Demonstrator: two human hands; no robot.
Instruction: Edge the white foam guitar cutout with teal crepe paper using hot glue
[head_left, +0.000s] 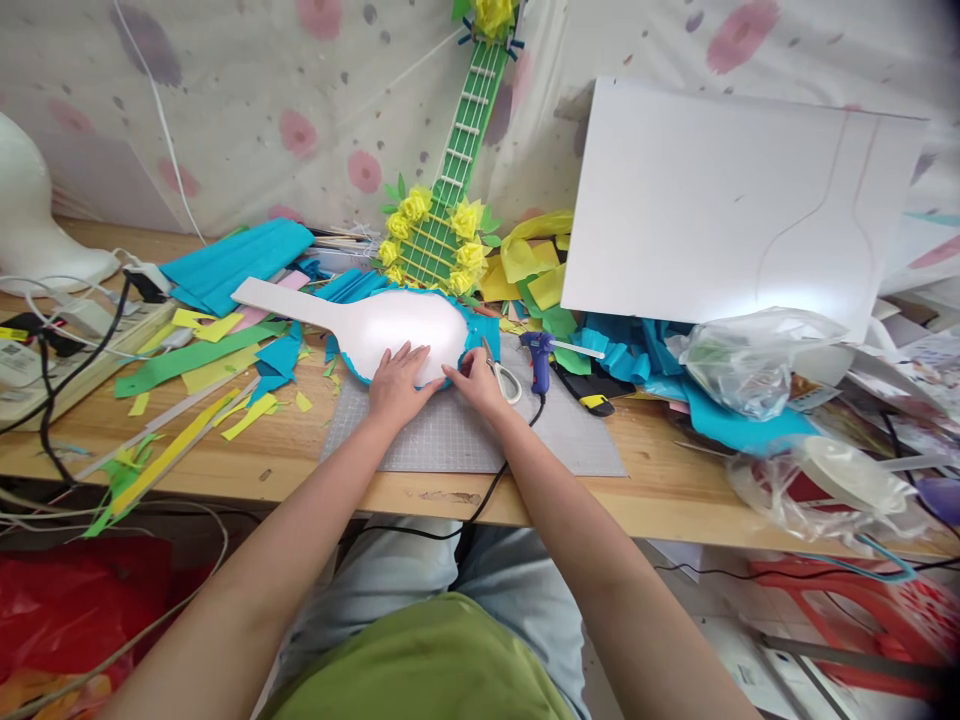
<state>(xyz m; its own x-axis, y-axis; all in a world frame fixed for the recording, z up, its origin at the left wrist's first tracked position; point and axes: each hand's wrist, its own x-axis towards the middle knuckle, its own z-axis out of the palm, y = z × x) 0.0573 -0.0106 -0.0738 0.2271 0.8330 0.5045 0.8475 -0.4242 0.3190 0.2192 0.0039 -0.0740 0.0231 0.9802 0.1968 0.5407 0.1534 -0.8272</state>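
Evidently the left hand (401, 388) has a loose grip: it lies flat with fingers spread on the white guitar-shaped board (405, 322), pressing rather than holding, most likely to keep the piece from sliding. The right hand (478, 380) has its thumb and forefinger at the board's near right edge, where blue paper (480, 324) shows along the rim; whether that grip is pinching anything, I cannot tell. The board itself lies level in front of the person, its narrow neck pointing left and its rounded body partly over a grey cutting mat (577, 440), which probably shields the wood.

Just right of the right hand are scissors (509, 386), then a purple glue gun (540, 365) with a white stick in its back, both seemingly set there for easy reach. Beyond the board, a green paper instrument (455, 180) with yellow flowers leans against a spotted sheet (247, 100), perhaps as a model to look at.

The wooden bench (300, 455) carries coloured paper strips (195, 360) on the left. At far right stands a white panel (690, 200) with a drawn outline, a plastic bag (742, 360) near its foot.
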